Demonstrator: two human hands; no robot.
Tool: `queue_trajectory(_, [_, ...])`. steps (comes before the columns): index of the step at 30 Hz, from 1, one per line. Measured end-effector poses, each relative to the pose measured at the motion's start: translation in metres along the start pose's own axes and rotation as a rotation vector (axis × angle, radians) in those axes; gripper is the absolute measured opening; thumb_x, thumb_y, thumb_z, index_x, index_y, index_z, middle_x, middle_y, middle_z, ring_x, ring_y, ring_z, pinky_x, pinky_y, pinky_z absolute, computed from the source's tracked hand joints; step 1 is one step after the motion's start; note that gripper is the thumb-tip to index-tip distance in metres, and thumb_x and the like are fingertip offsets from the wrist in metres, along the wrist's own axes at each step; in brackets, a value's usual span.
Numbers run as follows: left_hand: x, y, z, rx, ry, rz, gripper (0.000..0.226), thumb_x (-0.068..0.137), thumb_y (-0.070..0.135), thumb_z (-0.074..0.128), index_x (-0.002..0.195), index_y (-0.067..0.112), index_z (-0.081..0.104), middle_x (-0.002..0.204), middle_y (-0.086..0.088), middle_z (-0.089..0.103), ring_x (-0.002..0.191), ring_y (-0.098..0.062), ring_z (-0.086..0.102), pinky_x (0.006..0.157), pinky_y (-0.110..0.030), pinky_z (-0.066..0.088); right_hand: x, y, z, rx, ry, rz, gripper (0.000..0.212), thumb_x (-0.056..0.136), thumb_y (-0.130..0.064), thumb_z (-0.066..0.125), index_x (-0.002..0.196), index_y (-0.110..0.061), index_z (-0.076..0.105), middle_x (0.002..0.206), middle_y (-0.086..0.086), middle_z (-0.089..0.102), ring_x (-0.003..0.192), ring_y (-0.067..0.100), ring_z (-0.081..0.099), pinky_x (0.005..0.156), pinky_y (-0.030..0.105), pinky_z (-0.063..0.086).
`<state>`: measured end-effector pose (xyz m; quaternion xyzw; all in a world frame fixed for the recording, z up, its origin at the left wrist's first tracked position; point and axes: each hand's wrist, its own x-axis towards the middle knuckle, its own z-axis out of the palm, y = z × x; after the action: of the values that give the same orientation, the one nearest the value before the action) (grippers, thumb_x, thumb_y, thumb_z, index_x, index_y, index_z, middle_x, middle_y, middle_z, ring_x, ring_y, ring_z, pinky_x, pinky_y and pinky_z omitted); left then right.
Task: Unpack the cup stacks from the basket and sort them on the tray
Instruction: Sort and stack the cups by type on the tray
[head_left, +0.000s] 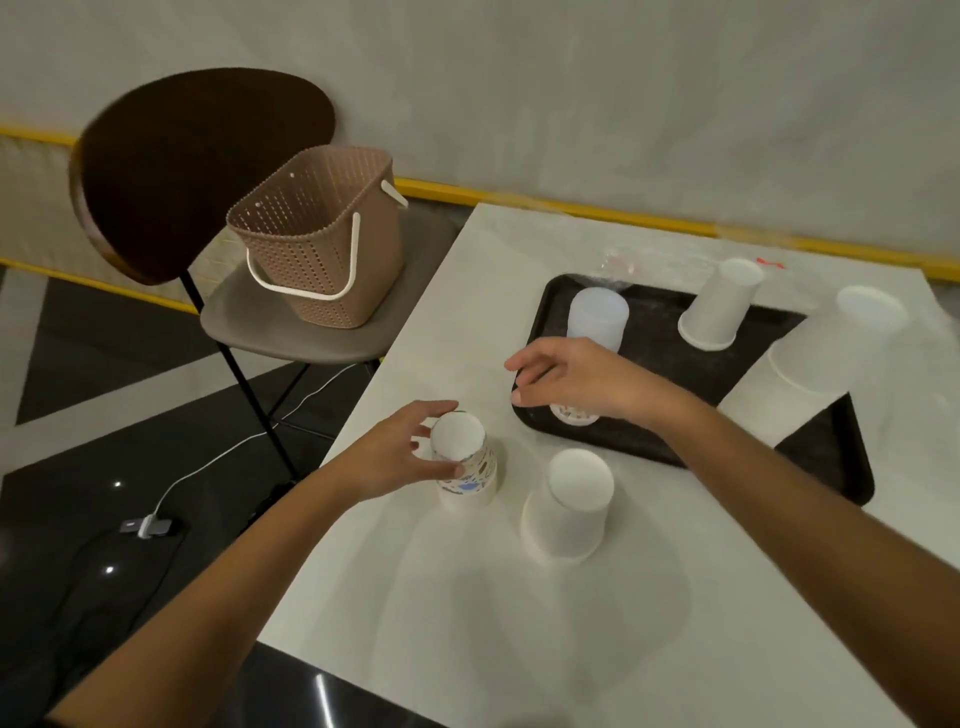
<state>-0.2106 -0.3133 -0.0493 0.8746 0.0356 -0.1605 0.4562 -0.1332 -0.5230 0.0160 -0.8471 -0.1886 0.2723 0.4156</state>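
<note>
White tabletop (467, 623) fills the head view, with the black tray (670, 364) toward its right. The left hand (400, 457) clasps the patterned cup stack (467, 467), which stands inverted and upright on the table just left of the tray's near corner, so its way in likely runs rightward. The right hand (571, 374) arches over another patterned cup (574, 414) on the tray; whether it grips is unclear.

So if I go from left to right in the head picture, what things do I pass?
Basket → patterned cup stack → low white cup stack → far white cup → tall white stack.
</note>
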Motion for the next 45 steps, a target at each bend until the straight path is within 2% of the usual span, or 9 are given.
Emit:
queue_trajectory(6, [0.023,-0.005,-0.003,0.064,-0.097,0.109,0.063,0.068,0.019,0.081,0.121,0.031,0.049,0.122,0.011,0.051,0.110,-0.013,0.053,0.087,-0.022,0.048,-0.019,-0.026,0.015,-0.173,0.040,0.068,0.046,0.079,-0.024,0.071,0.121,-0.019,0.054,0.112,0.002,0.058,0.103,0.018,0.058,0.097,0.033,0.046])
queue_trajectory(11, [0.047,-0.010,-0.024,0.165,-0.233,0.258,0.066,0.066,0.021,0.082,0.123,0.026,0.051,0.118,0.013,0.053,0.109,-0.011,0.053,0.087,-0.016,0.046,-0.023,-0.042,0.057,-0.123,0.189,0.183,0.055,0.078,-0.022,0.071,0.128,-0.017,0.048,0.113,0.002,0.056,0.096,0.012,0.054,0.088,0.024,0.045])
queue_trajectory(15, [0.064,-0.011,-0.038,0.282,-0.346,0.367,0.070,0.067,0.023,0.082,0.128,0.025,0.047,0.117,0.007,0.047,0.109,-0.013,0.049,0.095,-0.027,0.044,-0.019,-0.046,0.098,-0.121,0.286,0.309,0.057,0.078,-0.024,0.071,0.129,-0.014,0.045,0.120,0.003,0.057,0.104,0.016,0.055,0.080,0.022,0.042])
queue_trajectory(20, [0.077,-0.012,-0.049,0.271,-0.462,0.421,0.064,0.068,0.023,0.081,0.123,0.027,0.049,0.116,0.007,0.048,0.107,-0.010,0.050,0.089,-0.018,0.045,-0.007,-0.033,0.132,-0.053,0.383,0.461,0.059,0.080,-0.020,0.069,0.131,-0.011,0.041,0.129,0.006,0.053,0.115,0.021,0.052,0.087,0.025,0.042])
queue_trajectory(24, [0.082,-0.012,-0.055,0.257,-0.508,0.447,0.061,0.068,0.023,0.081,0.120,0.029,0.050,0.113,0.010,0.048,0.100,-0.006,0.051,0.078,-0.009,0.045,0.010,-0.015,0.151,0.039,0.490,0.439,0.065,0.076,-0.016,0.073,0.131,-0.009,0.041,0.131,0.008,0.051,0.117,0.021,0.049,0.089,0.022,0.039])
queue_trajectory(28, [0.085,-0.012,-0.057,0.210,-0.520,0.446,0.059,0.067,0.021,0.081,0.118,0.029,0.053,0.114,0.010,0.050,0.104,-0.011,0.052,0.085,-0.021,0.050,0.025,-0.001,0.162,0.122,0.610,0.416,0.068,0.072,-0.017,0.077,0.129,-0.011,0.042,0.130,0.006,0.051,0.116,0.019,0.050,0.093,0.025,0.043])
queue_trajectory(30, [0.084,-0.014,-0.057,0.155,-0.537,0.430,0.058,0.067,0.020,0.081,0.116,0.032,0.053,0.114,0.009,0.051,0.104,-0.011,0.051,0.081,-0.018,0.050,0.030,0.002,0.164,0.155,0.650,0.391,0.070,0.069,-0.018,0.080,0.129,-0.010,0.042,0.128,0.006,0.052,0.114,0.019,0.051,0.092,0.026,0.045])
queue_trajectory(38, [0.079,-0.016,-0.062,0.030,-0.519,0.420,0.056,0.067,0.016,0.081,0.114,0.031,0.055,0.117,0.008,0.053,0.107,-0.012,0.053,0.087,-0.024,0.052,0.037,0.001,0.168,0.187,0.720,0.305,0.074,0.067,-0.019,0.082,0.129,-0.014,0.043,0.126,0.001,0.054,0.113,0.014,0.052,0.093,0.024,0.046])
queue_trajectory(45, [0.069,-0.005,-0.077,0.015,-0.466,0.482,0.060,0.068,0.020,0.080,0.122,0.026,0.054,0.115,0.011,0.053,0.105,-0.009,0.054,0.082,-0.017,0.051,0.028,-0.020,0.158,0.163,0.723,0.290,0.071,0.070,-0.021,0.079,0.129,-0.019,0.040,0.125,-0.003,0.050,0.107,0.006,0.045,0.092,0.024,0.045])
